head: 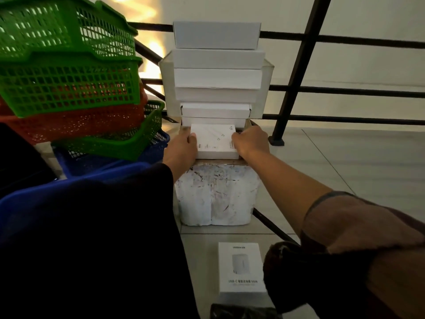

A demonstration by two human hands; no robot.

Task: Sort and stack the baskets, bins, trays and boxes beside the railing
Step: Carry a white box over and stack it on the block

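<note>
Here, hands first, then outward.

My left hand [184,143]: grips the left edge of the small white box [215,141] at frame centre, thumb curled on its top face.
My right hand [250,141]: curled round the right edge of the same box, fingers bent on top.
Small white box: lies flat, printed face up, on top of the white wrapped block [217,194], touching the foot of the stack behind it.
Stack of white boxes [217,77]: rises straight behind the held box to the upper middle of the frame; the lower ones sit inside an open white carton [166,88] whose sides show left and right. It blocks the way further back.
Railing [299,65]: black bars cross behind the stack and run out to the right edge; a post foot stands on the floor just right of my right hand.
Green baskets [66,65]: upper left, tilted, piled over an orange basket [92,125], with another green basket [128,143] below leaning close to my left hand.
Blue bins [92,166]: under the baskets at middle left, crowding my left sleeve [103,238].
Printed white box [241,268]: lies flat on the tiled floor [345,162] at lower centre, well apart from the stack, beside my knee.
</note>
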